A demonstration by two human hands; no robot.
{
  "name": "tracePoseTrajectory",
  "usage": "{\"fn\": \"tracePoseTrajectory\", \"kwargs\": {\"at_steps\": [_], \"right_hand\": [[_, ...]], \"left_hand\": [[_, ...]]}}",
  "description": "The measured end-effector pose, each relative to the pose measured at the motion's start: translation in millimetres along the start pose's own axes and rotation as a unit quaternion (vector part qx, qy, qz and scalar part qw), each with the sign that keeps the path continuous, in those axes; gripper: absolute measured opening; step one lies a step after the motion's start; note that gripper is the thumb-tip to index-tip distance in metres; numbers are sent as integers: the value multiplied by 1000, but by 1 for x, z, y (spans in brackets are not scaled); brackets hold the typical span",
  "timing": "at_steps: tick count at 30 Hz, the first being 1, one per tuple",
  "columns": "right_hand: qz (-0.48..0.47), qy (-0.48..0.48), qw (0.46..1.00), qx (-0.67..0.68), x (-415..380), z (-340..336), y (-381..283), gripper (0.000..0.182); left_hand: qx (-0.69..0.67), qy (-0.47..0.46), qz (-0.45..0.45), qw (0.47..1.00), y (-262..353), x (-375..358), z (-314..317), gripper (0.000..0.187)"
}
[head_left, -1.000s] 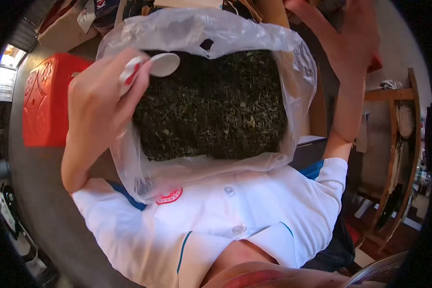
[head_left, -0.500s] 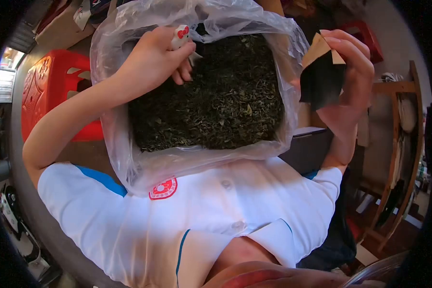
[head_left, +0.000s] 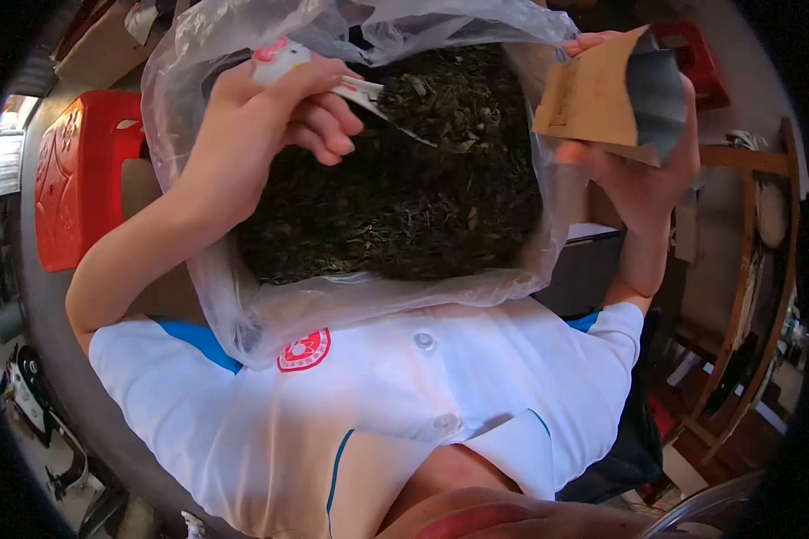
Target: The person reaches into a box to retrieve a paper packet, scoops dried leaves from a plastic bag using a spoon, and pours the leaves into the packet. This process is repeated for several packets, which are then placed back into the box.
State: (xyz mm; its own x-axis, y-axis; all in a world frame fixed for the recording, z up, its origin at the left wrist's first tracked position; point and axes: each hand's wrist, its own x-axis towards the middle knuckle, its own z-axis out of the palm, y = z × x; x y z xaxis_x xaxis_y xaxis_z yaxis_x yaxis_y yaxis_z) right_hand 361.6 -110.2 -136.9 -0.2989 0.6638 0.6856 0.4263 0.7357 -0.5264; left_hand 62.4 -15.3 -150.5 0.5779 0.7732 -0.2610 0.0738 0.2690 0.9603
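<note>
My left hand [head_left: 283,112] is closed around the white handle of a scoop [head_left: 360,92], whose top end has a cartoon cat head with a red bow. Dried tea-like leaves [head_left: 440,94] appear heaped at the scoop's far end, above the dark leaf pile [head_left: 377,220]. That pile lies in a box-shaped container lined with a clear plastic bag [head_left: 189,117]. At the right, my right hand [head_left: 643,184] grips a small brown paper pouch [head_left: 589,94]. The pouch is tilted, its mouth spread to show a silvery lining, beside the bag's right edge.
Red plastic stools stand at the left [head_left: 81,180] and at the upper right [head_left: 692,67]. A wooden frame [head_left: 746,296] rises on the far right. Near my right forearm sits a dark box [head_left: 584,265]. The container's near edge rests close to my white shirt [head_left: 377,359].
My left hand has moved left and tilted, bringing the scoop up out of the leaves. My right hand has turned the pouch so its brown side and open mouth now show.
</note>
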Motion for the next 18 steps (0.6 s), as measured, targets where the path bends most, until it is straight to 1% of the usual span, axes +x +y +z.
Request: {"fn": "tracePoseTrajectory", "kwargs": {"at_steps": [1, 3, 6, 8, 9, 12, 13, 16, 18], "right_hand": [[-2, -8, 1000, -2, 3, 5, 0, 74], [-9, -26, 1000, -7, 10, 18, -4, 71], [22, -97, 991, -87, 18, 21, -13, 65], [42, -110, 989, -94, 22, 27, -16, 63], [55, -118, 987, -98, 23, 30, -17, 63], [73, -134, 980, -124, 27, 39, -16, 63], [75, -139, 978, -135, 28, 42, -15, 62], [90, -163, 972, -145, 35, 55, -14, 58], [92, -171, 971, -139, 38, 63, -12, 57]], "left_hand": [[0, 22, -5, 1000, 3, -6, -2, 28], [-2, 30, -12, 999, 6, -16, -9, 29], [-14, 62, -16, 998, 10, -35, -16, 28], [-22, 79, -6, 997, 12, -47, -22, 27], [-4, 115, -17, 993, 13, -52, -25, 27], [-40, 143, 16, 989, 15, -67, -36, 26], [-2, 172, 31, 985, 13, -70, -44, 28], [40, 173, 72, 981, 18, -80, -58, 31], [49, 175, 81, 980, 21, -81, -60, 33]]}}
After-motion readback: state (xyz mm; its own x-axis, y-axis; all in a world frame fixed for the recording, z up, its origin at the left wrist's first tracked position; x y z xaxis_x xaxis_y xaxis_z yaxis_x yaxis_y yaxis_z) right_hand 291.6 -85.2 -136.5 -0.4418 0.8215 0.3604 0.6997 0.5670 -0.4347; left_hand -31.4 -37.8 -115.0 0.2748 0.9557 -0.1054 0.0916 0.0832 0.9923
